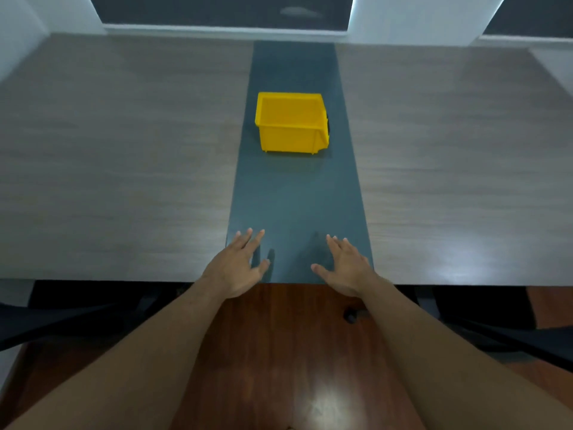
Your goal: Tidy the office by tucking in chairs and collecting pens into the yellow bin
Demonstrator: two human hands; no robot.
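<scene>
Chairs come first at the far left: a dark chair (62, 318) sits low beneath the table (124, 150) edge, out to the left of the left hand (237, 265), apparently tucked in, though little of it shows. The left hand hovers over the near edge of the dark centre strip (294, 197), fingers spread and holding nothing. Just beside it, across a small gap, the right hand (344, 268) hangs the same way, splayed and empty. The yellow bin (290, 122) stands upright on the strip, straight ahead of both hands and well apart from them, between their 2 lines of reach. Its inside looks bare from this angle; no pens can be seen anywhere on the table. To the right of the right hand, another dark chair (496, 321) shows under the table edge.

Risk from here seems small. Should the hands reach for the bin, a 1-sided push could slide or tip it, since it looks light and the strip smooth. Pens may also lie outside the view and get missed.

No brand, label or legible writing appears on the bin or table.
</scene>
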